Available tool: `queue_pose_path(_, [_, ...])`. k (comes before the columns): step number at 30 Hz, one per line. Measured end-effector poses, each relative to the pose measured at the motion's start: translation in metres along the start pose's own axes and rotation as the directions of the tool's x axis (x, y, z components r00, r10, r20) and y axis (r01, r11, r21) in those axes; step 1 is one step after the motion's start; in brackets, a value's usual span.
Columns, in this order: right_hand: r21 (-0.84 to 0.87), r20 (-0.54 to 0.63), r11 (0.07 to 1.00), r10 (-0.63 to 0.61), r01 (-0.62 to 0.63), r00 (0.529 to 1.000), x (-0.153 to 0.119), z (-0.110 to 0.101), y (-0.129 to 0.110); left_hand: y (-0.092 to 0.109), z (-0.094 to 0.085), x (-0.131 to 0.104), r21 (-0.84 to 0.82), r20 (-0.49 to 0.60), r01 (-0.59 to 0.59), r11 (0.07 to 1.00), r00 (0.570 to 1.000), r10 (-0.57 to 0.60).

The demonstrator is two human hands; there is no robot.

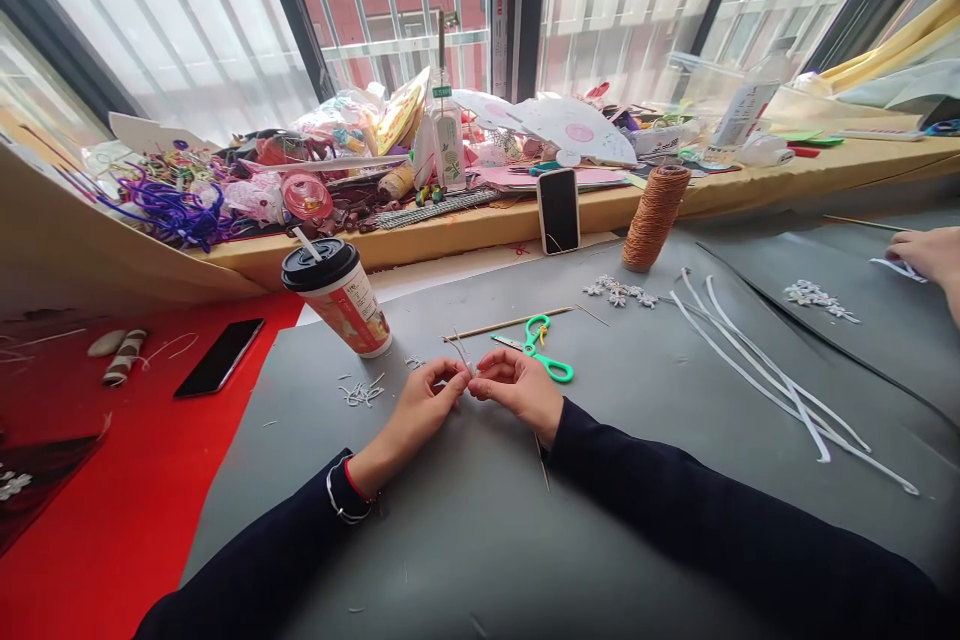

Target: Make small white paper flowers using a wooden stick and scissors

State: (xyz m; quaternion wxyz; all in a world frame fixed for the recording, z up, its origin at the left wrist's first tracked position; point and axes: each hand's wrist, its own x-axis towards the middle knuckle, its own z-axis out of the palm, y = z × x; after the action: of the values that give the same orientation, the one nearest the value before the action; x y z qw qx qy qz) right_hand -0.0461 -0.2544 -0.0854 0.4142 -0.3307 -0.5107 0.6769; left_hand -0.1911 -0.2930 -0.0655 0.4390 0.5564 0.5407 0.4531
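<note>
Just below the green scissors (546,350) on the desk (480,520), left hand (420,410) and right hand (521,388) together pinched a small white strip (466,367), apparently mid-fold, requiring fine fingertip control.

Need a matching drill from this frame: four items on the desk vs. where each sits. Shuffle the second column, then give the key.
Items:
1. scissors
2. twine spool
3. lidded paper cup
4. black phone

Places:
A. on the red surface, far left
B. just beyond the right hand
C. upright near the ledge, beside the propped white-cased phone
D. beyond the left hand, straw in lid

Pairs: 1-B, 2-C, 3-D, 4-A
</note>
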Motion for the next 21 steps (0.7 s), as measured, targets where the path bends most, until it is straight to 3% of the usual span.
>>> queue_pose_path(4, [-0.043, -0.027, 0.999, -0.013, 0.012, 1.000, -0.0009, 0.0009, -0.0020, -0.0010, 0.0006, -0.0001, -0.002, -0.020, 0.011, 1.000, 1.000, -0.011])
queue_pose_path(10, [-0.137, -0.058, 0.983, -0.135, 0.126, 0.989, -0.0005, 0.0027, -0.0051, -0.0009, 0.0022, -0.0015, -0.039, -0.013, 0.026, 0.999, 1.000, -0.027])
queue_pose_path(21, [-0.003, -0.046, 0.998, -0.058, 0.058, 0.997, -0.0043, 0.0032, -0.0058, 0.0014, 0.0058, -0.0051, -0.241, -0.055, 0.009, 0.971, 0.998, -0.023])
